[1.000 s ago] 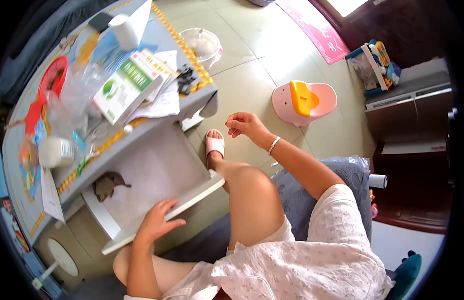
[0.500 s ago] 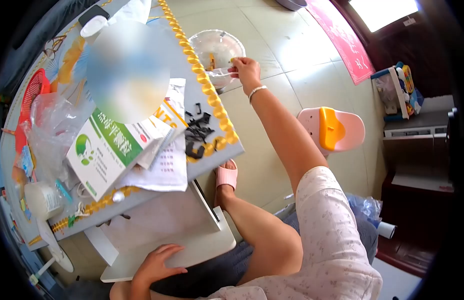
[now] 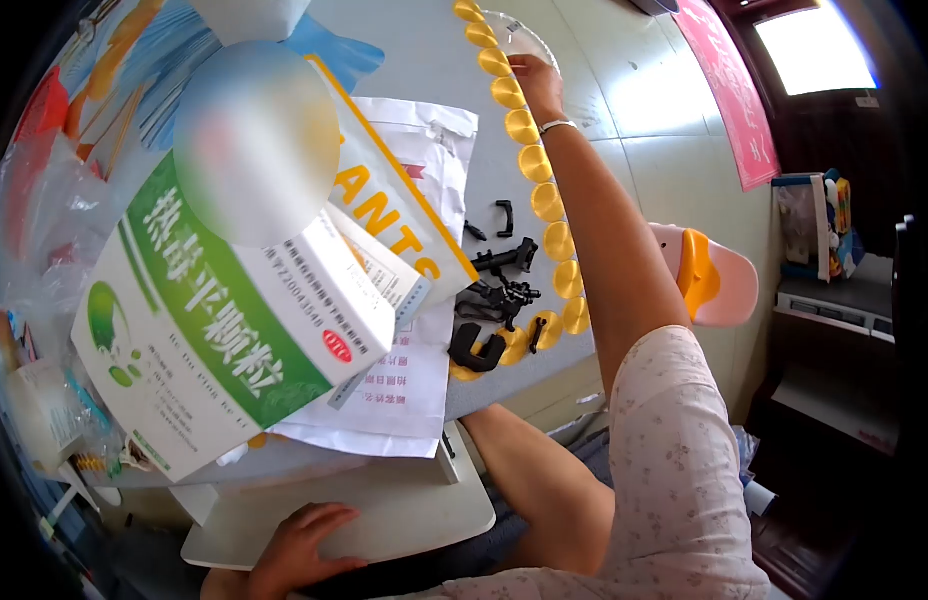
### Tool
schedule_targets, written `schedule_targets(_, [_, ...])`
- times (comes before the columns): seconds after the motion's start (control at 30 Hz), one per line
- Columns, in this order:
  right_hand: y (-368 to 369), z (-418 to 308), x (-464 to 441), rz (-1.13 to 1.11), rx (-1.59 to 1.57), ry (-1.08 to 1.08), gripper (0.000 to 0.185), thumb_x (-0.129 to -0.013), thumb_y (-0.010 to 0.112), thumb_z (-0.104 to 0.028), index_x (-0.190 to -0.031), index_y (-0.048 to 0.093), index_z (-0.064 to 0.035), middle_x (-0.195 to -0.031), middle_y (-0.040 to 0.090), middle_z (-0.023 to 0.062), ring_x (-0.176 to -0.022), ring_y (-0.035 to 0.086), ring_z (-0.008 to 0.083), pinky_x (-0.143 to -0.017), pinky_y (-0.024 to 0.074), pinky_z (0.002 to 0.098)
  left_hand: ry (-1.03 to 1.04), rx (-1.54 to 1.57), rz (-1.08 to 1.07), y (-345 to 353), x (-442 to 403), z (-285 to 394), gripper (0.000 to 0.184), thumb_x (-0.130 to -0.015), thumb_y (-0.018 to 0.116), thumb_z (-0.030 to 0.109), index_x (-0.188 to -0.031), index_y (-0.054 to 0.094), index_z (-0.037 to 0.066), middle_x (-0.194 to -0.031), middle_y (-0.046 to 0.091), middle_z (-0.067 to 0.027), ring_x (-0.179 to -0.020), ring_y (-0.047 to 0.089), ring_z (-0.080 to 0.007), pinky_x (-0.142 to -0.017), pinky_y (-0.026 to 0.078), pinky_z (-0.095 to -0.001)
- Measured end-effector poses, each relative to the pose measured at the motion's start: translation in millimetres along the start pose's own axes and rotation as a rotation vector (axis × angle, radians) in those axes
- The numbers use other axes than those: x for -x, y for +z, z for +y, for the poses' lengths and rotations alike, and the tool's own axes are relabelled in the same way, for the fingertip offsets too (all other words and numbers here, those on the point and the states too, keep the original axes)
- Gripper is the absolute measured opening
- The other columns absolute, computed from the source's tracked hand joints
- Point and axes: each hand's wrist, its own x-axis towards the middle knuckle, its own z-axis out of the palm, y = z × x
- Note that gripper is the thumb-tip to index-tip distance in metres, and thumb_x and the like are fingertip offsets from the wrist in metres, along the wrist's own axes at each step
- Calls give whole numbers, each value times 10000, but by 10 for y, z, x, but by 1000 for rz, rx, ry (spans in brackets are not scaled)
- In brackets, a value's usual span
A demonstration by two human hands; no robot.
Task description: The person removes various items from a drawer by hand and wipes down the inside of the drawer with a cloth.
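My left hand [image 3: 306, 545] lies at the front of the pulled-out white drawer [image 3: 424, 515], thumb and fingers apart, holding nothing. My right arm reaches far forward past the table's gold-trimmed edge. At its end my right hand [image 3: 539, 88] is over a clear-rimmed waste bin [image 3: 527, 42] on the floor. Its fingertips are hidden, so what they hold, if anything, does not show. On the table corner lie several small black plastic parts [image 3: 499, 300]. Beside them are a white printed paper bag [image 3: 409, 400] and a green-and-white medicine box [image 3: 224, 330].
A crumpled clear plastic bag [image 3: 44, 215] and a red basket [image 3: 44, 108] lie at the table's left. Right of my arm stands a pink stool with an orange top [image 3: 699, 275]. A rack of items [image 3: 814, 225] and a pink mat [image 3: 729, 95] are farther right.
My view has come closer to the table, so the box and black parts look larger. The right hand, pinched over the bin before, now shows partly behind the table edge. My left hand stays at the drawer.
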Motion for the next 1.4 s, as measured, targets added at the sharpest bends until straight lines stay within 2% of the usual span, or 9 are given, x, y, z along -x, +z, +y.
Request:
schedule_targets(0.23, [-456,-181,188,2,14,-29,514,-785,713,-269,-1196,538,-15,-878,719,126,-901,659,165,-828,483,313,85,-174,78,68,155,72,632,-759,731,501,-1196,613,59,-1189,601,-131,-1088,575,-312,-945,462,-402])
schedule_targets(0.3, [-549,92,257,-82,-538,-119,480,-844,674,-232,-1252,499,-50,-979,681,63,-970,614,155,-841,467,304,113,-208,102,83,246,125,626,-786,706,483,-1218,589,46,-1207,588,-137,-1115,555,-314,-977,433,-405])
schedule_targets(0.37, [-791,63,722,-60,-642,-116,415,-927,607,-218,-1297,477,-80,-1157,596,71,-1030,569,141,-863,459,294,122,-219,129,129,354,125,596,-819,679,448,-1247,567,48,-1231,575,-143,-1152,530,-317,-994,417,-411])
schedule_targets(0.53, [-1690,-712,2447,44,-396,-298,278,-979,531,-182,-1193,537,-4,-1037,593,48,-958,548,130,-881,438,270,96,-230,243,195,673,-7,514,-864,646,365,-1267,557,57,-1261,556,-153,-1180,515,-311,-995,417,-419])
schedule_targets(0.7, [-1873,-1720,3942,-507,-155,-691,172,-909,520,26,-1071,573,0,-1037,607,83,-1000,564,189,-942,420,311,-80,-10,1138,37,1232,-520,377,-878,611,147,-1229,537,33,-1217,554,-197,-1152,519,-353,-1008,403,-409])
schedule_targets(0.83, [-1091,-2461,4669,-872,-138,-912,305,-857,636,-51,-1160,602,-71,-1121,622,139,-1019,592,339,-869,484,387,-285,146,1349,-95,1845,-1177,486,-839,652,138,-1293,496,63,-1285,513,-185,-1148,511,-345,-961,425,-407])
schedule_targets(1.07, [917,-2826,5090,-850,83,-1237,467,-914,591,-223,-1356,469,-135,-1397,453,146,-1262,448,324,-1048,377,392,-579,716,1279,-186,2158,-1279,557,-816,682,148,-1328,481,58,-1313,478,-180,-1146,508,-306,-947,447,-373])
schedule_targets(1.27, [2343,-2397,5237,-872,176,-1100,551,-867,632,-233,-1384,446,-189,-1426,419,132,-1289,407,333,-1066,364,435,-412,530,1413,142,1913,-1736,399,-739,555,-99,-1088,641,75,-1175,581,-154,-1130,534,-322,-927,456,-371])
schedule_targets(1.4, [2363,-2444,5646,-882,127,-1037,480,-822,602,-60,-1283,551,-183,-1268,534,132,-1153,510,343,-977,451,406,-405,470,1480,146,1875,-1694,413,-661,467,-167,-953,646,64,-1140,604,-150,-1097,552,-340,-937,444,-382])
